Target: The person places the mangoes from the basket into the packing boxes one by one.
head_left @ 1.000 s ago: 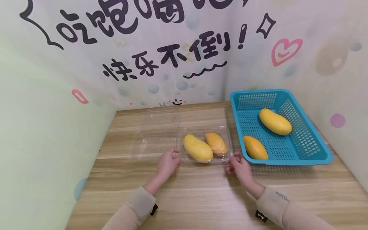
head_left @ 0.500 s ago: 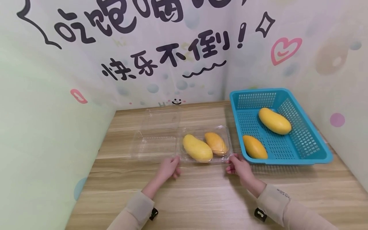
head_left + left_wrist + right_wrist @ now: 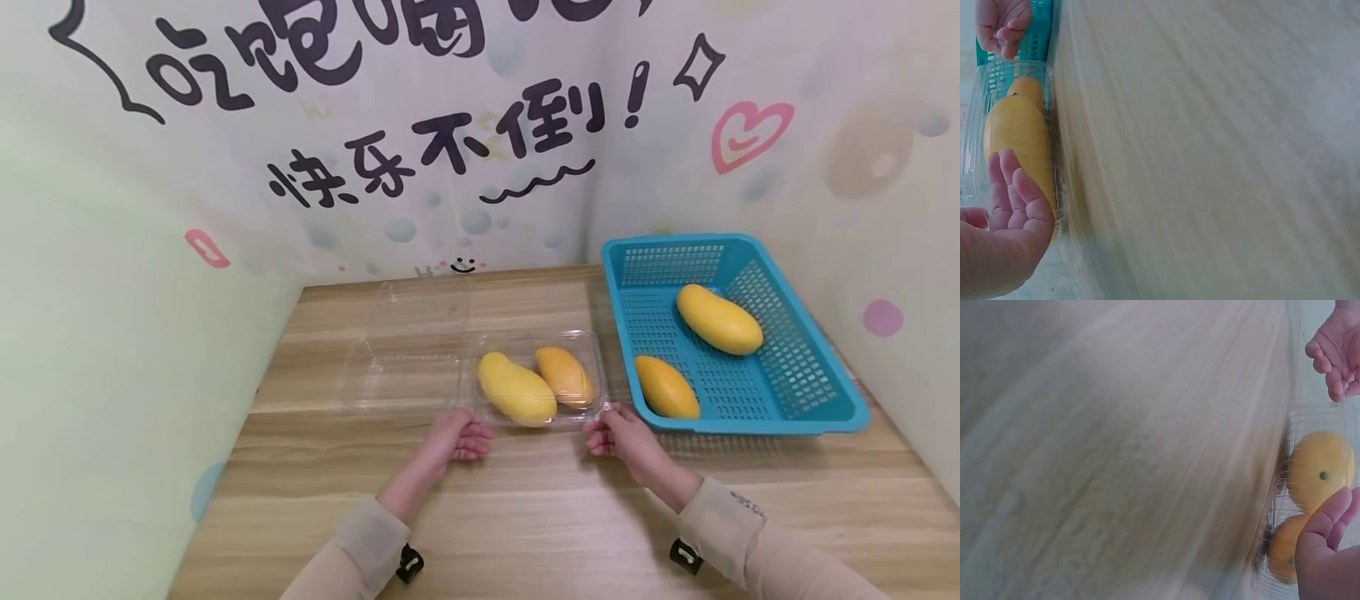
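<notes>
A clear plastic clamshell box (image 3: 536, 340) lies unfolded on the table, its lid (image 3: 408, 367) spread to the left. Two yellow mangoes sit in the base: a larger mango (image 3: 517, 387) on the left and a smaller, more orange mango (image 3: 565, 377). My left hand (image 3: 456, 437) is at the base's near left corner by the hinge, its fingers loosely bent and the thumb apart from them in the left wrist view. At the near right corner, my right hand (image 3: 621, 435) pinches the rim between thumb and fingers.
Close to the box's right side stands a blue perforated basket (image 3: 795, 300) holding two more mangoes, one mango (image 3: 720, 319) at the back and another mango (image 3: 667, 387) at the front left. A printed cloth backdrop (image 3: 450, 225) encloses the wooden table (image 3: 540, 517).
My left hand has come down from the box's left edge and round to its near left corner. The right hand has stayed at its corner. Box and mangoes lie where they were.
</notes>
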A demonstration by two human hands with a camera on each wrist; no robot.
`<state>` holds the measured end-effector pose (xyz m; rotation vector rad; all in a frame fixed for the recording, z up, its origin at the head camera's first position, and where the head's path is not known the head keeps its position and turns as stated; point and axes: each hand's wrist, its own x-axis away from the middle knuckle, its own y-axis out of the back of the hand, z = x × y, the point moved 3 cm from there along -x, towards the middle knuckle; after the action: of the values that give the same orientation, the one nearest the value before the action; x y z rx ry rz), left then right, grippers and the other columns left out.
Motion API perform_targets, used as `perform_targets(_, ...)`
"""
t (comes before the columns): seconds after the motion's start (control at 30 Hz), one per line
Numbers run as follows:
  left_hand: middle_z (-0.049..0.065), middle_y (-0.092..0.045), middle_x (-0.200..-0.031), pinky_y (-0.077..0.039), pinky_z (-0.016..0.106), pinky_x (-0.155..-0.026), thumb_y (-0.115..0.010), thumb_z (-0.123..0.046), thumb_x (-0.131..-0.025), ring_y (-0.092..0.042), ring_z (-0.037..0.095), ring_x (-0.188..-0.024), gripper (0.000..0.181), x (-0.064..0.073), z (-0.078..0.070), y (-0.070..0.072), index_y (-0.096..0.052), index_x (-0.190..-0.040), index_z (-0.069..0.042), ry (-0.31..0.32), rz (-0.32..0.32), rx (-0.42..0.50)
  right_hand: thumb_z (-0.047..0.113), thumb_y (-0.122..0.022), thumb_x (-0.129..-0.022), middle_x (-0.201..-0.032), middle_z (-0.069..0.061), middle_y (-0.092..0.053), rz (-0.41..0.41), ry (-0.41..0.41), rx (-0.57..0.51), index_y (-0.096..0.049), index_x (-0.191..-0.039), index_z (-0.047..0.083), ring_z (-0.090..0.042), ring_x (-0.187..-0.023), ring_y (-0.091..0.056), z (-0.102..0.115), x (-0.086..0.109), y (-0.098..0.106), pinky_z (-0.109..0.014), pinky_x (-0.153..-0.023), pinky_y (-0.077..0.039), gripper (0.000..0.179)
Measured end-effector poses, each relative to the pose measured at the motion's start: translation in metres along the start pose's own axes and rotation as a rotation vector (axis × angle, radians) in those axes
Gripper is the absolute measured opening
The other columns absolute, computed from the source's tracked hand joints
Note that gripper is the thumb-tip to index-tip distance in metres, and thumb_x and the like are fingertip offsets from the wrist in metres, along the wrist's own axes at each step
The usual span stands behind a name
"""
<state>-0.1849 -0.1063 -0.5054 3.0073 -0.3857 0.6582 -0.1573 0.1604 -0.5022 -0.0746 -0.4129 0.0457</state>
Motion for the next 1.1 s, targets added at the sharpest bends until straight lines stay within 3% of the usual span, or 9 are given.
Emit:
perform_targets(0.2, 0.008, -0.068, -0.082, -0.049, 0.021, -0.053, -0.042, -0.011, -0.089, -0.063, 0.013, -0.06, 0.018, 0.001, 0.0, -0.002, -0.05, -0.096, 0.003, 0.01, -0.009, 0.0, 0.011, -0.03, -0.096, -0.08, 0.0, -0.059, -0.006, -0.005, 0.012, -0.031, -0.109, -0.002, -0.009, -0.064, -0.056, 0.001, 0.0, -0.001, -0.023, -0.064, -0.051, 0.018)
perform_targets(0.77, 0.006, -0.068, -0.077, -0.05, 0.022, -0.054, -0.041, -0.009, -0.088, -0.064, 0.013, -0.061, 0.019, 0.0, -0.003, -0.005, -0.049, -0.096, 0.006, 0.034, -0.004, -0.027, 0.01, -0.028, -0.098, -0.078, 0.0, -0.059, 0.002, 0.005, -0.019, -0.029, -0.107, 0.0, -0.009, -0.065, -0.056, 0.002, -0.002, 0.0, -0.023, -0.066, -0.051, 0.013)
perform_targets(0.97, 0.006, -0.067, -0.077, -0.051, 0.023, -0.058, -0.039, -0.006, -0.088, -0.064, 0.013, -0.063, 0.021, 0.014, -0.02, -0.009, -0.047, -0.1, 0.01, 0.026, 0.014, -0.026, 0.01, -0.027, -0.098, -0.08, -0.001, -0.058, -0.005, 0.015, -0.026, -0.029, -0.108, 0.0, -0.009, -0.067, -0.056, 0.002, -0.002, -0.001, -0.024, -0.068, -0.052, 0.014)
perform_targets(1.1, 0.004, -0.067, -0.076, -0.051, 0.024, -0.057, -0.041, -0.009, -0.089, -0.063, 0.012, -0.061, 0.015, 0.007, -0.01, -0.006, -0.048, -0.096, 0.003, 0.035, 0.014, -0.015, 0.01, -0.026, -0.098, -0.079, -0.002, -0.058, -0.015, 0.025, -0.038, -0.03, -0.108, 0.0, -0.009, -0.067, -0.056, 0.001, -0.001, -0.001, -0.024, -0.068, -0.052, 0.015)
